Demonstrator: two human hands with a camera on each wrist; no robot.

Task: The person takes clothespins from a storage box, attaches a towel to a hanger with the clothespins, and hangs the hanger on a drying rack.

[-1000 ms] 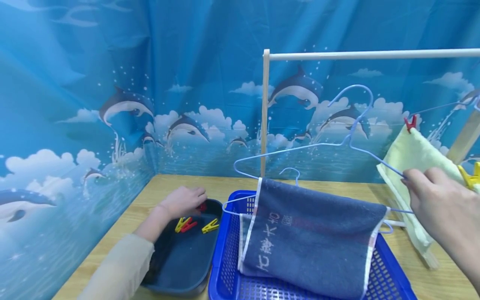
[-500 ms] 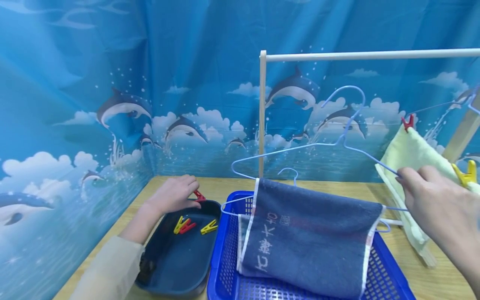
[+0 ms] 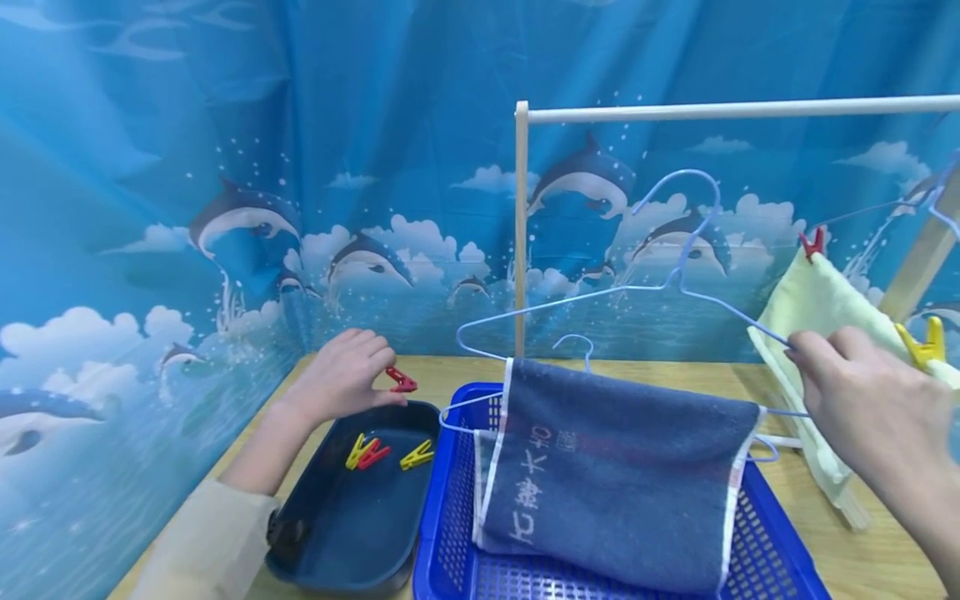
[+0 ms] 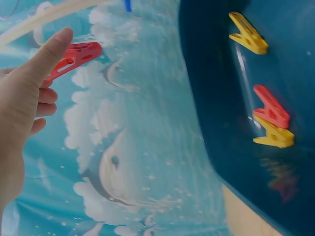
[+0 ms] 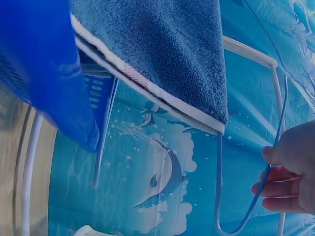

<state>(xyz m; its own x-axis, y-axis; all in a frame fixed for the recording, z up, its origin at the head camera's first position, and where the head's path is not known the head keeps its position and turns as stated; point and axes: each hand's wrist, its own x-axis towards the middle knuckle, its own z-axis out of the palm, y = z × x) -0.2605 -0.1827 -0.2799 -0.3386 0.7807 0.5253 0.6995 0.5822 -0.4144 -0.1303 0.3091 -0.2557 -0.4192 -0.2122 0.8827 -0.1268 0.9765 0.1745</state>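
Above the far end of a dark plastic tub, my left hand pinches a red clothespin between thumb and fingers. The left wrist view shows the same red clothespin sticking out past the thumb. My right hand grips the right end of a light-blue wire hanger, fingers curled round the wire. Folded over the hanger's lower bar is a dark blue towel with white edging, hanging over the blue basket. Two yellow clothespins and a red clothespin lie in the tub.
A drying rack with a white top bar and a wooden post stands behind the basket. On the right hangs a pale yellow cloth, held by a red and a yellow clothespin. Another hanger pokes up from the basket.
My left hand has risen out of the tub with the red clothespin, moving slightly left and up. The right hand keeps its hold on the hanger, which shifts a little left in view.
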